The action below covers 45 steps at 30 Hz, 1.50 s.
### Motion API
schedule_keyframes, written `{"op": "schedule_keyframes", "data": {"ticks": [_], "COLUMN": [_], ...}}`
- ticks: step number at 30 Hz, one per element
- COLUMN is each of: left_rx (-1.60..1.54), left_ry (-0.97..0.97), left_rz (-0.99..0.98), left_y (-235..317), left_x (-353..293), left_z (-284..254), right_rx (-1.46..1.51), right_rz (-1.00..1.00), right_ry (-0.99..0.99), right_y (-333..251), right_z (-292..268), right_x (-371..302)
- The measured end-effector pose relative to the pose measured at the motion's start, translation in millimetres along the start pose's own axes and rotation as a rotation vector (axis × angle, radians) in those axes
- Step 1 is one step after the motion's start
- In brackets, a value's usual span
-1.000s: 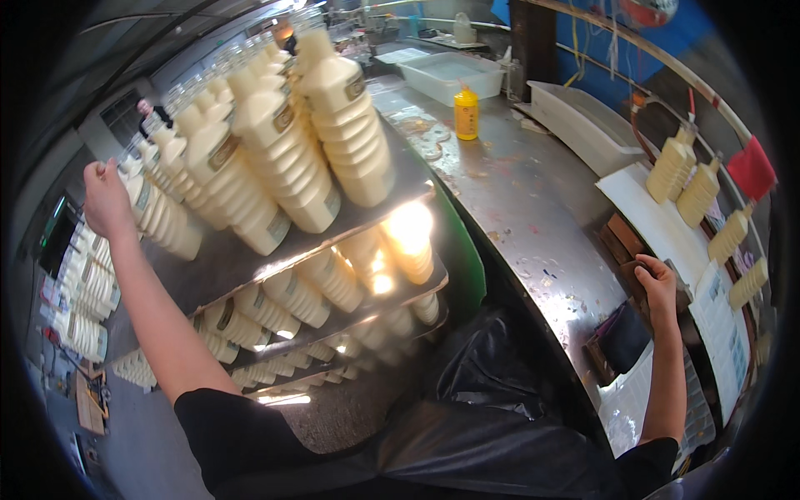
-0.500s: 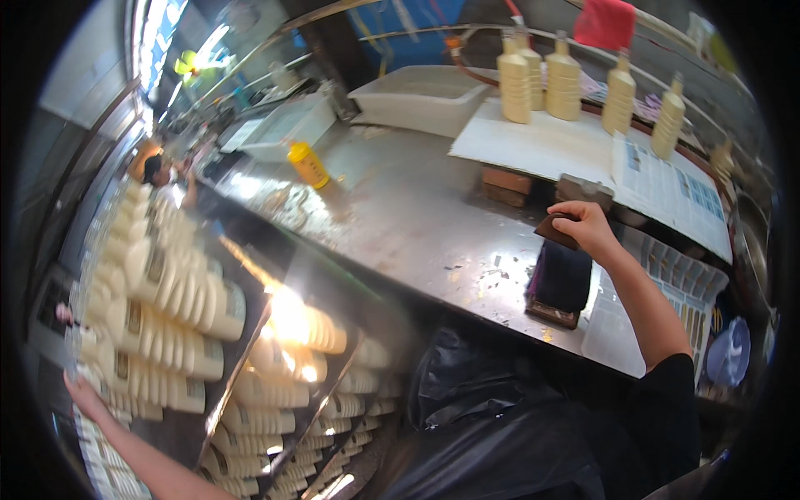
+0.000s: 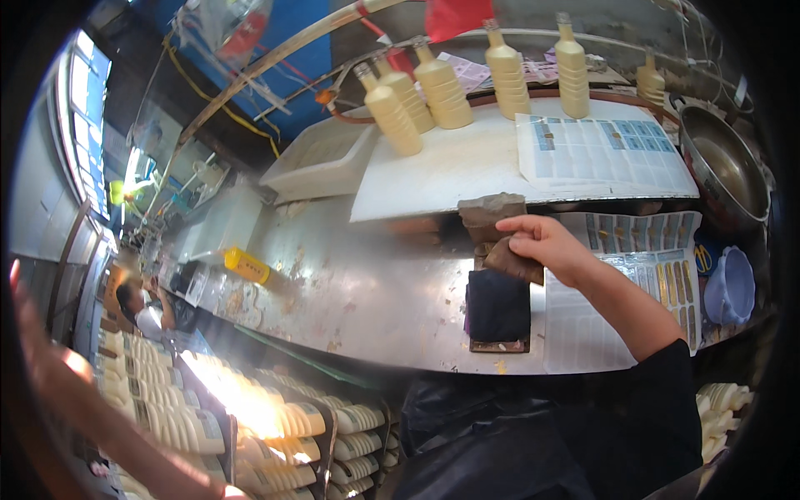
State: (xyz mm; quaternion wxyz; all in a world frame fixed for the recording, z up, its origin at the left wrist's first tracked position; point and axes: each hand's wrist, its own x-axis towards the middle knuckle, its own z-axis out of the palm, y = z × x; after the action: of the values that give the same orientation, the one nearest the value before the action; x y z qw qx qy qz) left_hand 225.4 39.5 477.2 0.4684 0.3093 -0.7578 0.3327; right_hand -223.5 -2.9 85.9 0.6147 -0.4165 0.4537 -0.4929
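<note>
My right hand (image 3: 546, 247) is closed on a flat brown scraper-like piece (image 3: 515, 262), pinched between thumb and fingers. Just below that piece, a dark folded cloth (image 3: 498, 307) lies on a small block on the metal table. Beyond the fingertips sits a grey block (image 3: 492, 215) at the edge of the white board. At the far left, my left hand (image 3: 32, 329) is raised near the picture's rim, blurred and partly cut off. Rows of cream plastic bottles (image 3: 187, 429) stand below and beside that arm.
Several cream bottles (image 3: 446, 96) stand on the white board (image 3: 433, 162), beside a label sheet (image 3: 596, 150). Label strips (image 3: 621, 308) lie right of the cloth, near a lavender basin (image 3: 730, 287) and metal pan (image 3: 727, 167). A yellow bottle (image 3: 247, 265) and another person (image 3: 150, 304) are at left.
The view has turned to the right, so the table things sit further left. My left hand has moved up to the picture's left rim. My right hand still holds the brown piece above the cloth.
</note>
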Motion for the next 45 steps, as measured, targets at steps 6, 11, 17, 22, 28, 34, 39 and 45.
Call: {"op": "schedule_keyframes", "data": {"ticks": [6,11,17,22,28,34,39,45], "left_rx": [-0.404,-0.554,-0.762,-0.97,-0.889,-0.932,-1.015,-0.894], "left_ry": [-0.245,-0.421,-0.515,-0.585,-0.369,-0.215,-0.332,-0.705], "left_rz": [-0.242,-0.55,-0.918,-1.077,-0.837,-0.568,-0.598,-0.667], "left_y": [49.7,31.4,14.0,36.6,-2.3,52.8,101.6,178.8], "left_x": [-12.1,-47.7,-70.3,-63.5,-90.4,-65.3,-49.5,-118.5], "left_z": [295.7,449.8,576.6,620.3,645.4,512.4,413.4,383.3], "right_rx": [0.04,0.074,0.117,0.166,0.19,0.146,-0.22,-0.431], "right_rz": [0.054,0.093,0.219,0.267,0.228,0.197,0.055,-0.011], "right_ry": [0.008,-0.032,0.12,0.229,0.289,0.338,0.29,0.135], "right_y": [-6.9,-4.5,1.0,9.5,12.6,3.0,0.4,-18.3], "right_z": [-38.1,-52.8,-71.2,-85.1,-79.5,-60.7,-46.7,17.8], "right_x": [-48.2,-73.8,-91.0,-90.7,-76.3,-72.0,-62.4,-53.2]}}
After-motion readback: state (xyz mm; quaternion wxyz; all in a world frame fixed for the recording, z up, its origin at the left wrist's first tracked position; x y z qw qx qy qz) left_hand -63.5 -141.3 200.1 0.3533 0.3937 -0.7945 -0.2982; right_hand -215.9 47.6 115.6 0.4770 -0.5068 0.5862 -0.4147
